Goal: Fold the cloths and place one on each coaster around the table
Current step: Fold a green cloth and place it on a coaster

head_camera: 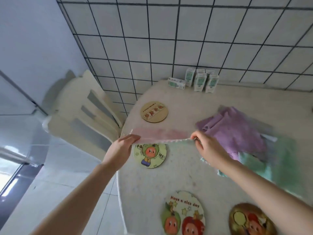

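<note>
A pink cloth (162,134) is stretched between my hands just above the table, blurred by motion. My left hand (122,146) pinches its left end and my right hand (205,148) grips its right end. Under the cloth's near edge lies a green cartoon coaster (149,157), partly covered. A wooden coaster (154,111) lies farther back, bare. Nearer to me are a "Have a nice day" coaster (185,214) and a dark-rimmed coaster (250,219), both bare. A purple cloth (235,131) and a green cloth (274,167) lie crumpled at the right.
Several small milk cartons (198,81) stand at the back of the pale round table (169,180) against a tiled wall. A cream chair (84,114) stands at the table's left edge. Grey floor tiles lie below to the left.
</note>
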`<action>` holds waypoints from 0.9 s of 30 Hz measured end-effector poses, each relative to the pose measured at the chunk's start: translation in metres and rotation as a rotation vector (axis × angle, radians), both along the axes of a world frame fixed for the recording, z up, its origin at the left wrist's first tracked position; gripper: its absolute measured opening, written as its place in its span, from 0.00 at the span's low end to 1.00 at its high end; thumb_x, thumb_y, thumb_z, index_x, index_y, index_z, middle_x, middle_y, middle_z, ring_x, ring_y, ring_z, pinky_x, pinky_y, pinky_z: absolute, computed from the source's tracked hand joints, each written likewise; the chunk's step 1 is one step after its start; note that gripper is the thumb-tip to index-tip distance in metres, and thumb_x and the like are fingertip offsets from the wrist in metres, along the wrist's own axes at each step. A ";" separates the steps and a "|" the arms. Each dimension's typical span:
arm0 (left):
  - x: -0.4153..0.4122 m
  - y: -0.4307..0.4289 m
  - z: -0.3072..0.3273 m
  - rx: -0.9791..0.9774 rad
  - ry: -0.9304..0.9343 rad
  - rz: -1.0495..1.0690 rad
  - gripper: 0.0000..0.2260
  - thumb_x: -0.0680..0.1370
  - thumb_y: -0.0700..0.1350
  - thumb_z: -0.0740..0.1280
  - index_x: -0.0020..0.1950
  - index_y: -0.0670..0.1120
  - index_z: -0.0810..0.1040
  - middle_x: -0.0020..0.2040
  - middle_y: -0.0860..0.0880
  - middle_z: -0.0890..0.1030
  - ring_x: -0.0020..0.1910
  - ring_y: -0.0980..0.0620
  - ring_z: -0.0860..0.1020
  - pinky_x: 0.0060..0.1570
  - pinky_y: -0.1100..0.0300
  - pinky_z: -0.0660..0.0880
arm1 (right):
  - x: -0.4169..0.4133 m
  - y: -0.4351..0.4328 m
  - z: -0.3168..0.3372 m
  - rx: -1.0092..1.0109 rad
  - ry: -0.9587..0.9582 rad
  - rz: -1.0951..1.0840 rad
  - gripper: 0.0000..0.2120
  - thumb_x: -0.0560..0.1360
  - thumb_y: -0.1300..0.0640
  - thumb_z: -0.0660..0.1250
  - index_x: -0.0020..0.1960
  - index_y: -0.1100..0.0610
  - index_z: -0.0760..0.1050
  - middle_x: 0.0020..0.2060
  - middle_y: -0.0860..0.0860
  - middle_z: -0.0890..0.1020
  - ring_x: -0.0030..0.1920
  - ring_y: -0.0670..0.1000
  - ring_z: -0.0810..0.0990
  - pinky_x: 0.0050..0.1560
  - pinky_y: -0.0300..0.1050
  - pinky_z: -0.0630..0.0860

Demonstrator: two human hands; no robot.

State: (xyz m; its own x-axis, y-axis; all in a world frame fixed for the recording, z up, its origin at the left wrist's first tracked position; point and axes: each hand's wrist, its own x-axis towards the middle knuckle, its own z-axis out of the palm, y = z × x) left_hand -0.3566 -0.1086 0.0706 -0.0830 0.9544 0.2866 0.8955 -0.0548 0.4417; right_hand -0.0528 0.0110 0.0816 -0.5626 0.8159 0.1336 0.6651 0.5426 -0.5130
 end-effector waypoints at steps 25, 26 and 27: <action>0.056 -0.162 -0.114 -0.489 -0.694 0.430 0.20 0.70 0.28 0.70 0.37 0.55 0.80 0.30 0.66 0.80 0.32 0.67 0.77 0.34 0.74 0.70 | 0.081 -0.119 -0.092 -0.500 -0.079 -0.099 0.12 0.73 0.67 0.68 0.50 0.51 0.79 0.42 0.40 0.81 0.41 0.33 0.79 0.44 0.26 0.73; 0.051 -0.153 -0.112 -0.475 -0.745 0.478 0.19 0.70 0.28 0.70 0.36 0.55 0.79 0.28 0.62 0.80 0.28 0.65 0.75 0.32 0.73 0.69 | 0.076 -0.110 -0.091 -0.511 -0.029 -0.157 0.11 0.72 0.66 0.69 0.49 0.51 0.79 0.41 0.41 0.81 0.41 0.35 0.79 0.42 0.24 0.72; 0.047 -0.144 -0.109 -0.464 -0.795 0.523 0.18 0.70 0.28 0.70 0.35 0.53 0.79 0.25 0.59 0.79 0.26 0.63 0.73 0.31 0.71 0.68 | 0.071 -0.100 -0.090 -0.534 0.021 -0.214 0.10 0.73 0.64 0.69 0.49 0.51 0.78 0.41 0.41 0.80 0.41 0.36 0.79 0.41 0.24 0.72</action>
State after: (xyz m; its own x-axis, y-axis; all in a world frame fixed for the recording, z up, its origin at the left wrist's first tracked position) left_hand -0.3093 -0.2523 -0.0383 -0.5192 0.7475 -0.4144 0.2027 0.5787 0.7899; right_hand 0.0182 -0.0893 -0.0079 -0.3792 0.8686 -0.3189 0.7181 0.0590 -0.6934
